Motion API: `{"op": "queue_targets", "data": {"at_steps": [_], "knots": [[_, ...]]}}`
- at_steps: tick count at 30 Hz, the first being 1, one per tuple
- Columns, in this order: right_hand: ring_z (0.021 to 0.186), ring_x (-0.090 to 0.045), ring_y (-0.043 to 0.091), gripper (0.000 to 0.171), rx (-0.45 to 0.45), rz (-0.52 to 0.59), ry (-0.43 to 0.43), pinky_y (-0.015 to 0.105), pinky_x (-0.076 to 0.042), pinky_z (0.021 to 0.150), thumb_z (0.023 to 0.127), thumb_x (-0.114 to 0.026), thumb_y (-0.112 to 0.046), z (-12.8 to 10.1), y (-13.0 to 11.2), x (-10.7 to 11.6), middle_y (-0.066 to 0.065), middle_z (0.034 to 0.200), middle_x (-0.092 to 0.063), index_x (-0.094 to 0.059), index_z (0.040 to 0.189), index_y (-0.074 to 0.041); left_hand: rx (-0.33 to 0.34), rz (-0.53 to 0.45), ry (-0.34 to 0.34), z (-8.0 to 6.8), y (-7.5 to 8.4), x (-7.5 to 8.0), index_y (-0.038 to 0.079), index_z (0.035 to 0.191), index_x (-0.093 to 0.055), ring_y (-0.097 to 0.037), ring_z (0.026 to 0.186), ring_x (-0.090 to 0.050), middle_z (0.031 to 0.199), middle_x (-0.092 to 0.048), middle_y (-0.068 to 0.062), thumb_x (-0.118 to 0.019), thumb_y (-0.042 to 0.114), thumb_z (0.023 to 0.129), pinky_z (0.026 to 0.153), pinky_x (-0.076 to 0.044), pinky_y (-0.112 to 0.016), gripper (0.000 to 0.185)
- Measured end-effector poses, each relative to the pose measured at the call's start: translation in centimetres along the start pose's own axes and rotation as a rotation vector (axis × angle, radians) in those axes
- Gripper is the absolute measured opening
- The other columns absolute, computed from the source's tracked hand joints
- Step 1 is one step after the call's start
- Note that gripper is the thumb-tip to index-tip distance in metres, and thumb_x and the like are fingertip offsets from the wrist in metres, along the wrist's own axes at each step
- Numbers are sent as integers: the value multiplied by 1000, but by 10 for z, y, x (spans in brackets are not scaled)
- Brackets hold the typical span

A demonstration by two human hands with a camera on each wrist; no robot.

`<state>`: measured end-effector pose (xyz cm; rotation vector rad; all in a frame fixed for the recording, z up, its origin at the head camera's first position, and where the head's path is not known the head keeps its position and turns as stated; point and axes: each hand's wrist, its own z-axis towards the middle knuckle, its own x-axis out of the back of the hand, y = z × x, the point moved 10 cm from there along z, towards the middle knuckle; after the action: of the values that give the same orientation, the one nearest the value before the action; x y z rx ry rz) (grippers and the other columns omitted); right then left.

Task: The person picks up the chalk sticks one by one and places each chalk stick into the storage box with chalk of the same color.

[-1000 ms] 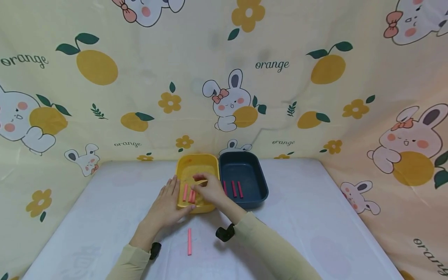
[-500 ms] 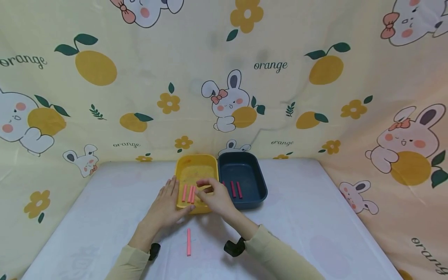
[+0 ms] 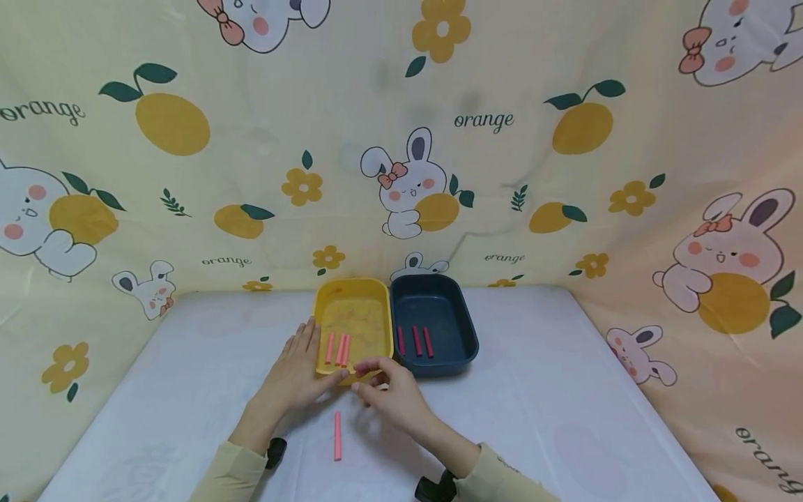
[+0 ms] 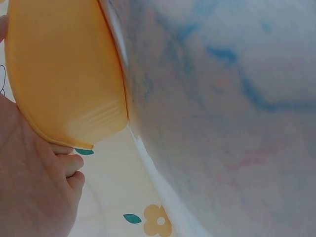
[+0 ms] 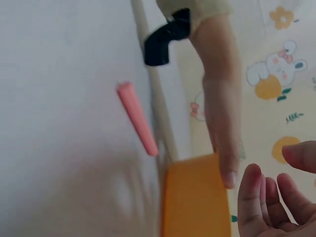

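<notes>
My left hand (image 3: 291, 368) rests along the left and near rim of a yellow tray (image 3: 357, 307), fingers extended. In the left wrist view that hand lies against the tray's outer wall (image 4: 69, 74). Three short pink chalk-like sticks (image 3: 341, 350) lie side by side inside the yellow tray. My right hand (image 3: 401, 396) hovers at the tray's near right corner, fingers loosely bent and holding nothing; the right wrist view shows space between thumb and fingertips. One longer pink chalk-like stick (image 3: 337, 436) lies on the table in front of the tray.
A dark blue tray (image 3: 439, 300) stands against the yellow tray's right side, with three darker red sticks (image 3: 417, 341) in it. The white table (image 3: 533, 404) ends at a patterned cloth backdrop (image 3: 282, 125). Black wrist mounts (image 3: 436, 487) sit on both forearms.
My right hand has drawn back from over the yellow tray toward the near edge, its fingers parting. A third pink stick now lies in that tray. The left hand stays put.
</notes>
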<state>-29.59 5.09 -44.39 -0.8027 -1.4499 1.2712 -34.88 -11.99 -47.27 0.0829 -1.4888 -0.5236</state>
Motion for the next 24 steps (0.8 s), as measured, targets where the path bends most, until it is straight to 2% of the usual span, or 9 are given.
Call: {"op": "queue_targets", "data": {"at_steps": [4, 7, 11, 14, 19, 24], "knots": [[86, -67, 14, 31, 12, -10, -49, 22, -57, 66, 93, -78, -14, -11, 6, -10, 12, 114, -70, -69, 120, -2, 7, 2, -2, 0, -1, -1, -9, 162, -14, -43, 159, -9, 172, -7, -25, -61, 69, 93, 127, -16, -57, 115], [86, -67, 10, 32, 19, -35, -120, 20, -57, 69, 93, -77, -13, -17, 11, -21, 14, 114, -70, -69, 121, -2, 14, -2, -2, 0, 0, 0, -9, 162, -13, -43, 159, -9, 172, -7, -26, -63, 67, 94, 127, -15, -58, 114], [85, -64, 3, 38, 30, -92, -244, 18, -55, 75, 90, -79, -12, -24, 20, -39, 8, 114, -68, -67, 125, -3, 26, -4, -8, 0, -1, 0, -9, 162, -14, -43, 159, -9, 172, -6, -26, -62, 68, 93, 128, -15, -58, 114], [84, -62, 2, 43, 22, -137, -311, 17, -54, 75, 87, -82, -13, -25, 28, -50, 0, 112, -63, -66, 127, -5, 37, -6, -12, 1, -2, 0, -8, 163, -13, -42, 159, -8, 172, -6, -25, -61, 70, 93, 128, -14, -57, 115], [81, -59, 1, 49, 5, -207, -350, 16, -50, 74, 84, -85, -13, -24, 36, -62, -4, 108, -56, -65, 128, -6, 32, -5, -7, 1, -2, -1, -8, 162, -14, -43, 159, -10, 172, -7, -25, -61, 71, 92, 128, -15, -57, 116], [78, -55, 0, 53, 4, -302, -347, 17, -49, 71, 84, -85, -16, -18, 37, -67, -5, 105, -53, -63, 131, -5, 27, -4, -6, 2, -3, -2, -8, 163, -12, -43, 159, -10, 172, -7, -25, -61, 70, 92, 128, -16, -57, 116]]}}
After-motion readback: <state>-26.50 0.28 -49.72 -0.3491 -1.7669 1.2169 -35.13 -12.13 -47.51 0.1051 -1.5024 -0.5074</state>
